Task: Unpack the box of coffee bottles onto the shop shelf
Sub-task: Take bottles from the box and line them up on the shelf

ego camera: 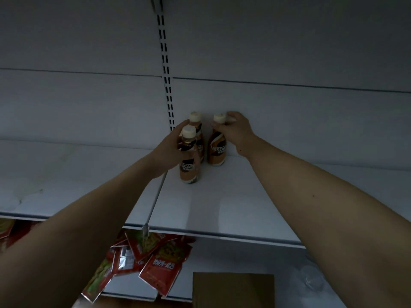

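Note:
Three brown Nescafe coffee bottles with cream caps stand near the back of the white shelf [233,207]. My left hand [170,150] wraps the front bottle [189,165], which stands on the shelf. Behind it, partly hidden, is a second bottle [196,127]. My right hand [235,130] grips the neck of the third bottle [216,150], just to the right, also resting on the shelf. A brown cardboard box [233,290] sits below at the bottom edge, its inside not visible.
A slotted white upright [165,63] runs up the back wall. A thin wire divider [156,196] crosses the shelf under my left wrist. Red snack packets [155,263] lie piled on the lower shelf at left.

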A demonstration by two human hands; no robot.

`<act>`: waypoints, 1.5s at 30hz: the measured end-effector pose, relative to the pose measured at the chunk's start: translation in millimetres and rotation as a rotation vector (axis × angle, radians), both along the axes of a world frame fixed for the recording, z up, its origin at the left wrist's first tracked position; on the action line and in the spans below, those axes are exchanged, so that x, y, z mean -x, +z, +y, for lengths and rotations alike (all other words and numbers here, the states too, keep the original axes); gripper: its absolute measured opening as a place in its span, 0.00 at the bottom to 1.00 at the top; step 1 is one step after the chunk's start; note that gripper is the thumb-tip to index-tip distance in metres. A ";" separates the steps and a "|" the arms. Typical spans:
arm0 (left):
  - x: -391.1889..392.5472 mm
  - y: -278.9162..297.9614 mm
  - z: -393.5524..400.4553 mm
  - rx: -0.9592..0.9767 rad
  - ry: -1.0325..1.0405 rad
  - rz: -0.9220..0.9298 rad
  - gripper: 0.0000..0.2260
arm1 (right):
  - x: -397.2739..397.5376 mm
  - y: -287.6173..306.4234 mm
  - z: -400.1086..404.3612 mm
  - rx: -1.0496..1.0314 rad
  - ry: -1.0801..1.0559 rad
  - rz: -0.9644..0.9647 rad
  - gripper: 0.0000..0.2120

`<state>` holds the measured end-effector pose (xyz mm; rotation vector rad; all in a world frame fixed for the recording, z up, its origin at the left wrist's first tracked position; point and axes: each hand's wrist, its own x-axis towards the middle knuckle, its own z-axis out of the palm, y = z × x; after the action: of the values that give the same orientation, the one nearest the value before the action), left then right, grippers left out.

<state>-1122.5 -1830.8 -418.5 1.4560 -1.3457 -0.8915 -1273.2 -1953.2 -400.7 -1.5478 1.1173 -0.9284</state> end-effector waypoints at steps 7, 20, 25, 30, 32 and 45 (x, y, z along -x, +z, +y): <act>19.4 20.5 30.2 -0.107 0.279 -0.158 0.41 | 39.7 27.8 43.6 0.006 -0.065 0.154 0.32; 109.6 45.2 110.9 0.010 0.293 -0.602 0.17 | 106.7 39.1 173.1 0.358 -0.042 0.349 0.15; 137.6 22.4 118.9 -0.082 0.249 -0.596 0.16 | 126.4 23.9 187.6 0.342 -0.022 0.447 0.20; 155.6 -11.3 135.6 -0.165 0.227 -0.583 0.15 | 146.0 -4.0 200.3 0.235 0.049 0.530 0.20; 161.4 -26.2 143.3 -0.181 0.230 -0.578 0.14 | 155.8 -20.6 208.7 0.229 0.051 0.561 0.20; 211.2 -176.4 187.3 -0.427 0.095 -0.425 0.09 | 200.1 -172.5 255.3 -0.058 0.077 0.586 0.14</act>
<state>-1333.7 -1643.6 -594.9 2.1138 -1.4260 -0.8717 -1473.2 -1697.9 -573.2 -1.8566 1.4576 -0.3842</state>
